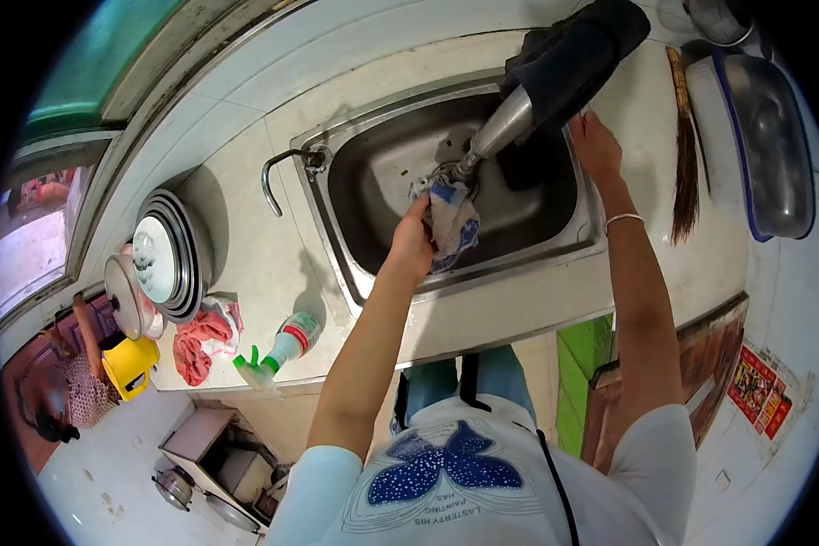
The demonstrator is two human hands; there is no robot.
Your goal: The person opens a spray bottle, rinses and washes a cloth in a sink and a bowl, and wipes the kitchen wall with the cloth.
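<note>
gripping left hand [412,244]: closed on crumpled blue-and-white cloth [455,223], over rectangular steel sink [382,173]
right hand [597,147]: by the sink's right rim, grip unclear
cloth: best kept bunched and low

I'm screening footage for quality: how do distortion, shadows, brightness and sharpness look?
Head view: strong fisheye distortion, black corners, the counter bowed; head view: a shadow beside the spray bottle, the window pale and bright; head view: left hand and cloth reasonably clear.
</note>
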